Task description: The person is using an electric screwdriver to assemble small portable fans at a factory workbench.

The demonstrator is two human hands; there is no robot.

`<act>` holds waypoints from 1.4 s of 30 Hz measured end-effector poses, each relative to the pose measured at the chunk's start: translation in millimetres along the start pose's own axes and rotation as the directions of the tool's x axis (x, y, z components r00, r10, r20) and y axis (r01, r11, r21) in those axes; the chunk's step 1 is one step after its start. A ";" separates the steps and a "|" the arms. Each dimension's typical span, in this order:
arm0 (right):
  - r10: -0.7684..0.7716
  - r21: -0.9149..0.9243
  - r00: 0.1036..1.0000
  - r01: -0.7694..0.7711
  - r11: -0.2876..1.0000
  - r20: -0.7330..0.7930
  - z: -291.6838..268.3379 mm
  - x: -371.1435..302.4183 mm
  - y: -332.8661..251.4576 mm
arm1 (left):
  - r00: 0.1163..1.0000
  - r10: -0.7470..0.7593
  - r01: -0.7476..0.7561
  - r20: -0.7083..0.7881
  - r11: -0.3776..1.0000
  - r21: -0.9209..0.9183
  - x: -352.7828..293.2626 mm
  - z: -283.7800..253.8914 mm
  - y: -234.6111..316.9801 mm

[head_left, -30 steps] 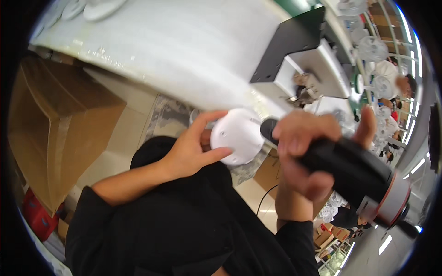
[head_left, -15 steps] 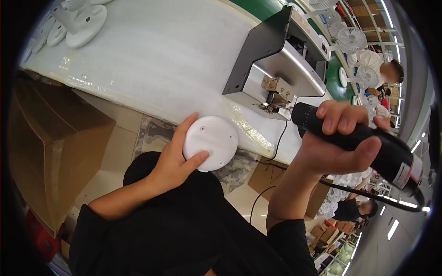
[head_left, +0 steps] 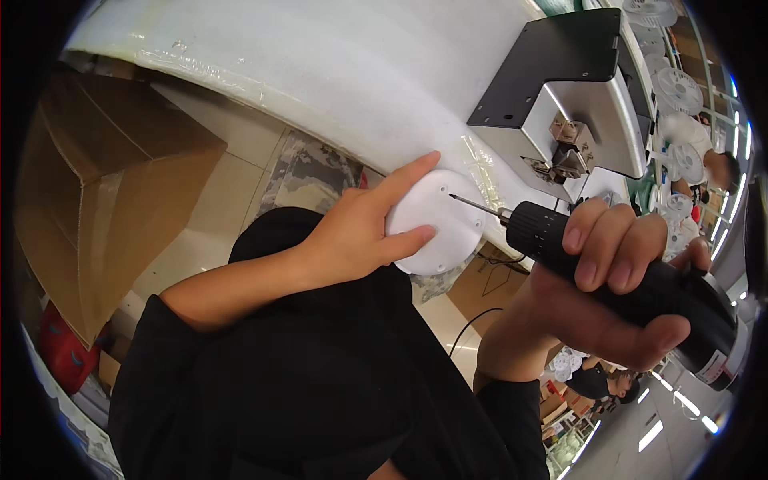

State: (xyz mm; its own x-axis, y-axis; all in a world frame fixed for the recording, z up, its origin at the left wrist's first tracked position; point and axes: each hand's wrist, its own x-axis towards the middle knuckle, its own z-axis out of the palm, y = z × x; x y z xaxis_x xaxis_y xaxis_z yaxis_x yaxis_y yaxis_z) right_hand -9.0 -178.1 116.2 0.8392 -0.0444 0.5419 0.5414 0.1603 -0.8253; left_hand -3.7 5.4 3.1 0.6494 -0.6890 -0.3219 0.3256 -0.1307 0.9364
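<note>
My left hand (head_left: 364, 226) grips a round white plastic disc (head_left: 458, 228) by its left side, fingers along the far edge and thumb on its face. Small holes show near the disc's rim. In my right hand (head_left: 612, 268) is a black electric screwdriver (head_left: 540, 228), fingers wrapped round its body. Its thin bit (head_left: 480, 205) points left over the disc, with the dark tip close to the upper hole. Whether the tip touches the disc, or carries a screw, I cannot make out.
A black and silver screw feeder (head_left: 576, 104) stands on the white-covered table (head_left: 320, 60) at right. A large cardboard box (head_left: 112, 184) is on the left. White fans (head_left: 678, 90) and co-workers (head_left: 692, 144) show at far right. A black cable (head_left: 472, 324) hangs below the table.
The screwdriver's bit has come away from the screw feeder and is now over the white disc. The view has shifted, with the feeder now farther right.
</note>
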 end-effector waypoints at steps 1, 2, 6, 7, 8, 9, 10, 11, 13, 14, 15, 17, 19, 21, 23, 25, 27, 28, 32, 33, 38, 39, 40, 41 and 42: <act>0.012 -0.009 1.000 -0.012 1.000 -0.003 1.0 -0.5 1.8 | 1.000 0.028 -0.028 -0.013 1.000 0.013 0.8 0.6 -1.7; 0.024 -0.019 1.000 -0.025 1.000 -0.006 1.9 -1.1 3.5 | 0.998 0.057 -0.057 -0.026 0.998 0.027 1.6 1.3 -3.9; 0.055 -0.045 0.998 -0.055 0.997 0.007 3.4 -1.4 10.2 | 0.986 0.152 -0.147 -0.072 0.987 0.067 4.5 4.4 -11.7; 0.061 -0.055 0.998 -0.059 0.997 0.022 3.5 -0.9 12.3 | 0.978 0.189 -0.182 -0.089 0.980 0.081 5.2 5.3 -13.7; 0.066 -0.065 0.997 -0.064 0.996 0.037 3.7 -0.2 14.5 | 0.968 0.226 -0.216 -0.105 0.972 0.095 5.9 5.8 -15.2; 0.072 -0.076 0.996 -0.068 0.995 0.052 4.2 0.8 16.7 | 0.957 0.263 -0.250 -0.121 0.962 0.109 6.3 5.7 -16.1; 0.077 -0.074 0.996 -0.073 0.995 0.052 4.7 1.9 18.2 | 0.958 0.259 -0.246 -0.123 0.963 0.107 6.1 5.5 -14.9; 0.076 -0.096 0.994 -0.068 0.993 0.075 5.7 3.5 19.8 | 0.969 0.221 -0.211 -0.107 0.973 0.098 5.6 4.4 -12.2; 0.074 -0.141 0.990 -0.057 0.988 0.121 8.1 6.8 22.6 | 0.987 0.145 -0.139 -0.073 0.987 0.082 4.6 1.6 -6.0; 0.074 -0.163 0.987 -0.050 0.985 0.144 8.9 7.6 23.4 | 0.993 0.107 -0.103 -0.056 0.992 0.075 4.5 1.1 -4.4; 0.076 -0.162 0.986 -0.051 0.986 0.148 10.0 8.9 24.4 | 0.992 0.107 -0.103 -0.059 0.992 0.073 4.8 0.1 -3.3; 0.101 -0.192 0.985 -0.073 0.979 0.142 11.8 9.9 25.5 | 0.997 0.066 -0.063 -0.031 0.995 0.074 5.6 -1.2 -0.9; 0.120 -0.221 0.983 -0.088 0.971 0.137 13.0 9.4 25.6 | 1.000 0.028 -0.028 -0.003 0.996 0.081 5.4 -2.0 1.7; 0.105 -0.171 0.975 -0.072 0.983 0.195 8.2 13.0 31.2 | 1.000 0.010 -0.011 0.006 0.997 0.075 5.8 -3.1 4.8; 0.153 -0.111 0.986 -0.146 0.983 0.060 12.9 9.0 29.3 | 0.999 -0.037 0.035 0.029 0.998 0.059 5.3 -3.1 7.2; 0.192 -0.056 0.976 -0.198 0.979 -0.102 19.1 4.0 28.5 | 0.998 -0.052 0.049 0.046 0.997 0.067 4.4 -2.3 8.0; 0.152 -0.078 0.979 -0.163 0.984 -0.137 20.8 1.4 29.6 | 0.999 -0.026 0.027 0.027 0.998 -0.048 5.1 0.4 3.9; 0.157 -0.086 0.978 -0.169 0.982 -0.135 20.7 1.7 30.6 | 1.000 -0.015 0.017 0.018 0.994 -0.104 5.4 2.0 1.8; -0.036 -0.053 0.990 0.043 0.998 0.135 1.6 6.9 30.6 | 0.995 0.097 -0.100 -0.035 0.989 -0.107 0.8 4.4 -0.7; -0.084 -0.029 0.988 0.088 0.996 0.131 -1.4 7.3 22.8 | 0.986 0.150 -0.156 -0.071 0.984 -0.090 -0.6 4.5 -1.4; -0.159 -0.056 0.987 0.160 0.986 0.018 -18.0 7.8 -37.7 | 0.985 0.047 -0.095 -0.163 0.948 -0.305 -6.3 6.6 10.1; -0.113 -0.054 0.992 0.110 0.992 -0.048 -28.1 6.3 -39.6 | 0.982 -0.006 -0.067 -0.187 0.921 -0.384 -7.6 5.3 12.0; -0.066 -0.050 0.991 0.061 0.997 -0.120 -36.2 3.5 -40.0 | 0.982 -0.005 -0.065 -0.187 0.928 -0.367 -10.4 3.0 12.4; -0.019 -0.040 0.981 0.012 0.999 -0.192 -40.2 0.8 -38.2 | 0.985 -0.045 -0.043 -0.164 0.866 -0.498 -15.1 -0.5 12.6; -0.031 -0.032 0.978 0.025 0.999 -0.206 -41.5 -1.8 -33.5 | 0.988 -0.082 -0.019 -0.134 0.786 -0.618 -20.2 -4.6 12.4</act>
State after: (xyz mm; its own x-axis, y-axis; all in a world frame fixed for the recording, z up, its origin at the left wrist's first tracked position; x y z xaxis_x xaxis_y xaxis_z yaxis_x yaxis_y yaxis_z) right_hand -26.6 -224.4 136.3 0.8144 -0.2519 0.5228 0.5634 0.1272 -0.8163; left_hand -9.7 21.0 20.6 0.7069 -0.5742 -0.4130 0.6682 0.3507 0.6562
